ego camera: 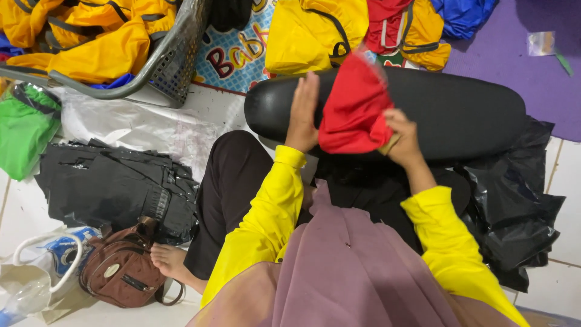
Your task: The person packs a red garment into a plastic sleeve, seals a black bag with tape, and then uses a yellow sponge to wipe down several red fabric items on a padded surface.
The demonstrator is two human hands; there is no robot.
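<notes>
Red cloth (353,106) is held over the black cushion (423,112), pinched at its right edge by the right hand (402,136) and pressed flat by the spread left hand (302,115). It could slip if that pinch loosened.

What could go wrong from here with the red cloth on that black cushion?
The red cloth is pinched only at its lower edge by the right hand, while the left hand lies flat against it, so the fold may spring open. The black cushion is rounded and looks smooth, so the cloth might slide off. Below it lies a black plastic bag, where a slipped cloth could get lost among the folds.
</notes>
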